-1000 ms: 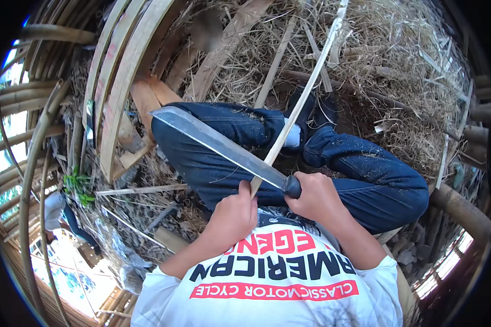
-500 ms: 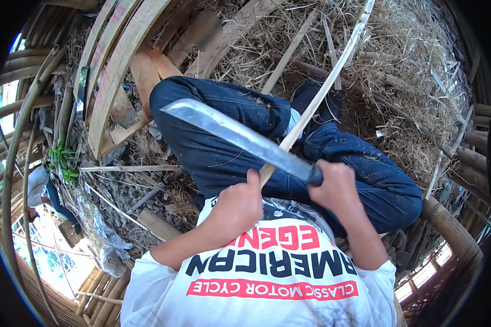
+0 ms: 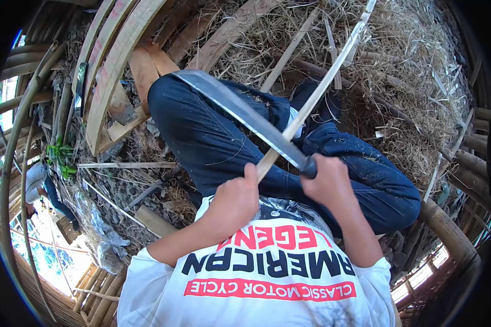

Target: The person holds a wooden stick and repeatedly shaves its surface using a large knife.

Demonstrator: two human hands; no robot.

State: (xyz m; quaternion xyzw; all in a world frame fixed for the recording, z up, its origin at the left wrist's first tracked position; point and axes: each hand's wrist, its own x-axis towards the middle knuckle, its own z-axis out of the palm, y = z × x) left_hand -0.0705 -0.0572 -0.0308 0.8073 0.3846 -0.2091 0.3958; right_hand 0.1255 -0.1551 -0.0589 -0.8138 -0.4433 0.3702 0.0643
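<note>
My left hand [image 3: 233,203] is closed around the near end of a long, pale bamboo strip [image 3: 314,101], its thumb laid along the strip. The strip slants up and away to the right, over my crossed legs in dark jeans [image 3: 202,136]. In my right hand [image 3: 329,179] is the dark handle of a machete [image 3: 240,113]. The blade points up to the left, its tip above my knee. It crosses the strip just beyond my left thumb and appears to touch it.
Pale shavings [image 3: 398,103] cover the ground ahead and to the right. Curved wooden planks [image 3: 120,60] stand at the upper left, near a small green plant [image 3: 61,158]. A thick bamboo pole [image 3: 447,229] lies at the right. Another person [image 3: 38,182] is at the far left.
The machete has turned so its edge faces the strip more, and its tip has moved up and right. My right hand has shifted slightly left and nearer me along the strip.
</note>
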